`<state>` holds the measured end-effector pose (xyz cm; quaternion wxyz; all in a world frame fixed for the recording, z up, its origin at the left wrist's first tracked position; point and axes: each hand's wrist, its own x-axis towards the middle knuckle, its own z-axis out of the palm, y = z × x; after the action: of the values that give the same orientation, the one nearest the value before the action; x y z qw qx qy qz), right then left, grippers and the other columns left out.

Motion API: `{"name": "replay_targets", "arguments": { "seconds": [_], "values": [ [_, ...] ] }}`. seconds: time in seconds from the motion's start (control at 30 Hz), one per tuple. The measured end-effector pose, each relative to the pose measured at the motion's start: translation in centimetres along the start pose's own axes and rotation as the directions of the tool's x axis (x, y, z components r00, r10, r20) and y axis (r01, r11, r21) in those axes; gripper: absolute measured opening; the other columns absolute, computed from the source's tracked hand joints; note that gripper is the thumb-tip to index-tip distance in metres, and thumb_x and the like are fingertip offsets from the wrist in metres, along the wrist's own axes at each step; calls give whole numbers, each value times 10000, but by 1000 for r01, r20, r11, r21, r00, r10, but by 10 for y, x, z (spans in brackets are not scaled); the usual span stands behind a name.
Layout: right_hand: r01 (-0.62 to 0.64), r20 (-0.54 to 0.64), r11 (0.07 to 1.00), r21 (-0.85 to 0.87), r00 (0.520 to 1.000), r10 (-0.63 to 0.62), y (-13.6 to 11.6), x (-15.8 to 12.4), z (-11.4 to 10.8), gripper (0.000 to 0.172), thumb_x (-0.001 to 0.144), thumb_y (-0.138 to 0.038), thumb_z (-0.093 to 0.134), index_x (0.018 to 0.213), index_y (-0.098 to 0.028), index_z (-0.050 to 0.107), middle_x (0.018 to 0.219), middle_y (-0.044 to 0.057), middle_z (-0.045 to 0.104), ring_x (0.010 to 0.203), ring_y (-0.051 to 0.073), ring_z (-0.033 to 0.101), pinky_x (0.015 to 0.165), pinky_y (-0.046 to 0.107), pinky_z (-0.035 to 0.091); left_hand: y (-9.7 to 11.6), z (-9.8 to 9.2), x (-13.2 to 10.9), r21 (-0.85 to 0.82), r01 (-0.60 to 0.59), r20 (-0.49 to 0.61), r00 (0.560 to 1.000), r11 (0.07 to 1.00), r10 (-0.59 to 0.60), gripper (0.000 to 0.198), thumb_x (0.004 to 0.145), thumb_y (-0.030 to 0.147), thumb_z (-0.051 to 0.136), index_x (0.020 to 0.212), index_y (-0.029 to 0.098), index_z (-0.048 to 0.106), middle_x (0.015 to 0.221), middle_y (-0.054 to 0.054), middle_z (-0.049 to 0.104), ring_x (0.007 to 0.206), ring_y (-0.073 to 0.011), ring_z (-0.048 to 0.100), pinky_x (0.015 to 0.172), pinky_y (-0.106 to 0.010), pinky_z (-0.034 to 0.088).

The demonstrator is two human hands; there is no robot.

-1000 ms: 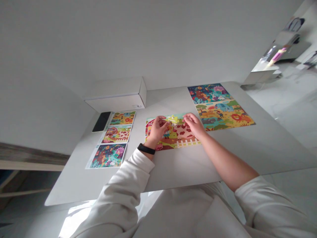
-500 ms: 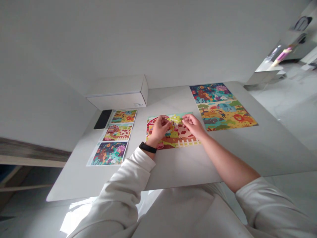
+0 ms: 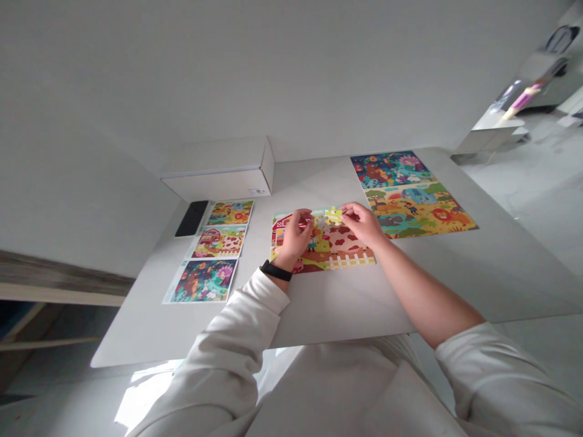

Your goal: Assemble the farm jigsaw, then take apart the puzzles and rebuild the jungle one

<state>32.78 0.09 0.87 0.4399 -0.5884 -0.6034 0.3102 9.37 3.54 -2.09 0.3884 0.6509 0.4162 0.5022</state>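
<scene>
Puzzle piece (image 3: 334, 215): small, yellow-green, held just above the far edge of the farm puzzle (image 3: 339, 254).
Right hand (image 3: 364, 226): fingers narrowed to a pinch on the puzzle piece's right side.
Left hand (image 3: 296, 237): curled over the farm puzzle's left part, touching it; whether its fingers gripped anything could not be told.

The yellow-green puzzle piece (image 3: 334, 215) has shifted out from between the two hands and now sits in the grip of the right hand (image 3: 364, 224) alone. The left hand (image 3: 297, 235), whose fingertips met the piece a second ago, has drawn back, leaving a small gap on that side of the grip.
</scene>
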Motion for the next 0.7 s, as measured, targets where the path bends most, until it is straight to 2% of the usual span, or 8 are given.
{"name": "replay_targets", "arguments": {
  "seconds": [0.17, 0.3, 0.5, 0.7],
  "values": [
    [73, 29, 993, -91, 997, -70, -7, 28, -9, 235, 916, -396, 699, 1099, -248, 704, 953, 33, 781, 828, 201, 697, 809, 315, 531, 4, -6, 0, 217, -107, -73, 989, 970, 126, 331, 881, 94, 646, 1182, 232, 656, 1208, -102, 697, 1169, -259, 657, 1033, -416, 528],
    [77, 37, 981, -177, 997, -71, -8, 40, 2, 188, 912, -331, 699, 1082, -250, 704, 946, 22, 787, 811, 191, 695, 781, 296, 512, 3, -7, -1, 352, -145, -54, 983, 925, 174, 372, 864, 54, 632, 1196, 220, 656, 1236, -121, 691, 1238, -294, 634, 1138, -488, 477],
    [56, 96, 963, -263, 995, -32, 7, 36, 24, 157, 897, -268, 687, 1049, -245, 716, 889, -1, 787, 739, 175, 683, 731, 282, 475, -2, -4, -1, 546, -165, 76, 986, 821, 148, 387, 838, 55, 670, 1187, 222, 678, 1216, -93, 701, 1229, -274, 644, 1135, -446, 507],
    [50, 135, 936, -350, 991, -2, 13, 34, 27, 202, 898, -229, 699, 1091, -256, 750, 962, 3, 812, 759, 177, 703, 725, 271, 478, -4, -1, -2, 549, -275, 216, 959, 789, 184, 371, 889, 104, 689, 1248, 199, 705, 1296, -109, 714, 1228, -263, 666, 1130, -418, 528]
  ]
}}
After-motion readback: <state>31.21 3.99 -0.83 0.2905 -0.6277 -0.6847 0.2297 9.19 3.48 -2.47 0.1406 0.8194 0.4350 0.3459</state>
